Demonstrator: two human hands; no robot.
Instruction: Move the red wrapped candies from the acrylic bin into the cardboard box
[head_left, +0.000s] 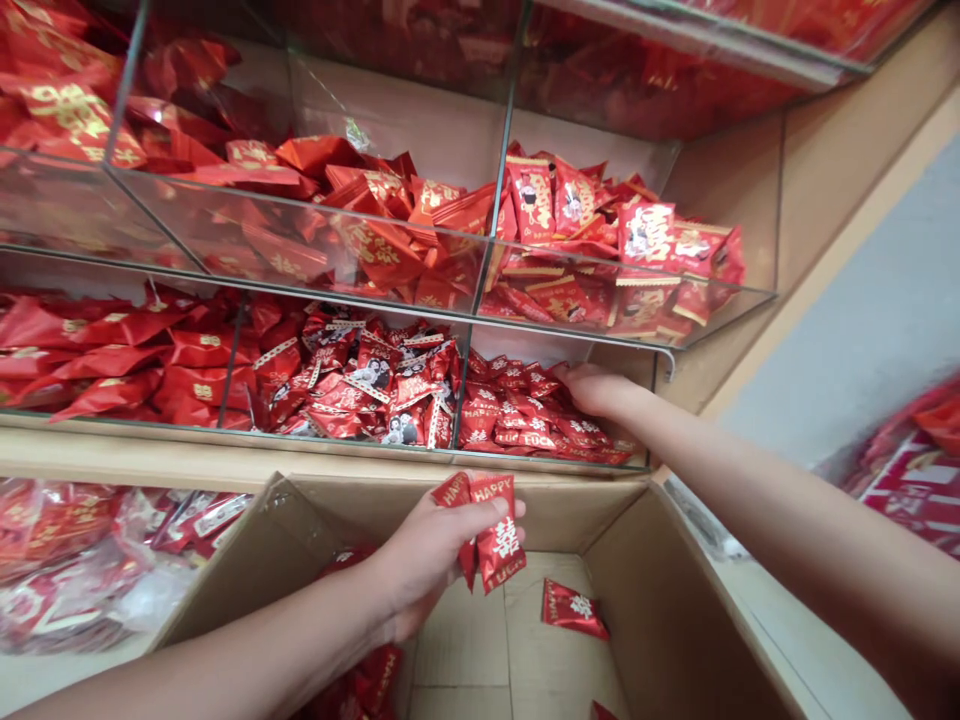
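My left hand (pixel 427 555) is closed on a few small red candy packets (pixel 491 535) and holds them above an open cardboard box (pixel 652 600). One loose red packet (pixel 574 610) lies on the box floor. My right hand (pixel 596 388) reaches into the lower right compartment of a clear display bin, resting on a pile of the same red packets (pixel 525 410); its fingers are mostly hidden among them.
Clear acrylic bins (pixel 622 335) in two tiers hold piles of red sweets in different wrappers. Plastic bags of red packets (pixel 82 560) lie at the left of the box. More red packages (pixel 911 470) sit at the right edge.
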